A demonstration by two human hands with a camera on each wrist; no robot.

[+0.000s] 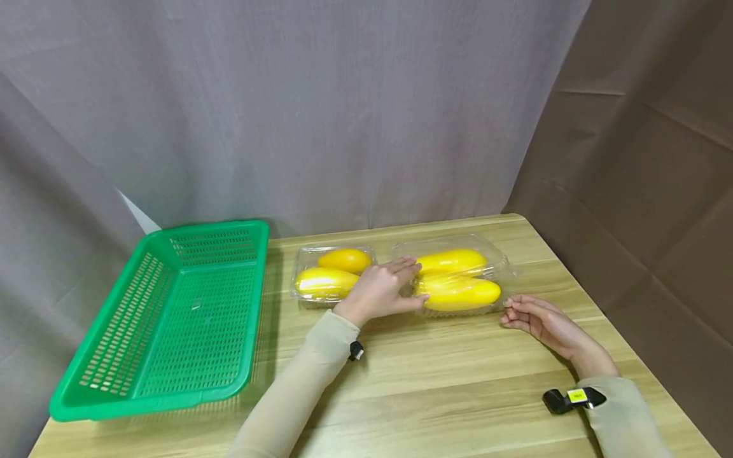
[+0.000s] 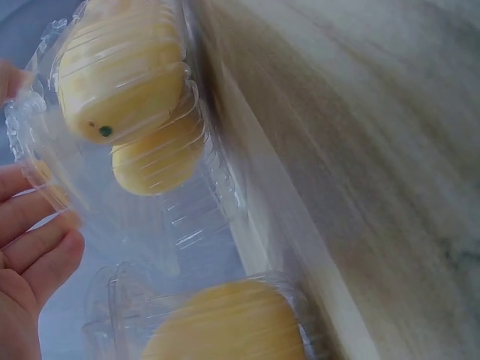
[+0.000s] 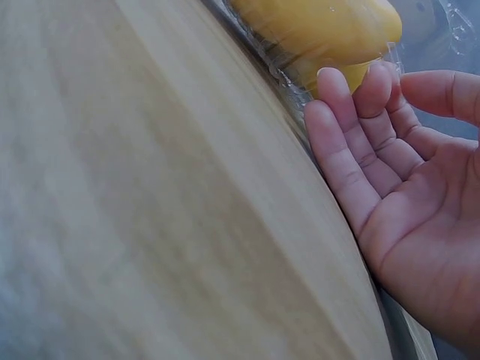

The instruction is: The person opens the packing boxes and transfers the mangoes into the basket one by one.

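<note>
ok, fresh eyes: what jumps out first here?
The green plastic basket on the left of the wooden table. Then bright yellow mangoes in two clear plastic clamshell boxes toward the back, the left hand and right hand flanking the box on the right.

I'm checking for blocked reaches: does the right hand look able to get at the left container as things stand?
Probably not directly: in the head view, the right container and left hand stand between the right hand and the left container.
</note>
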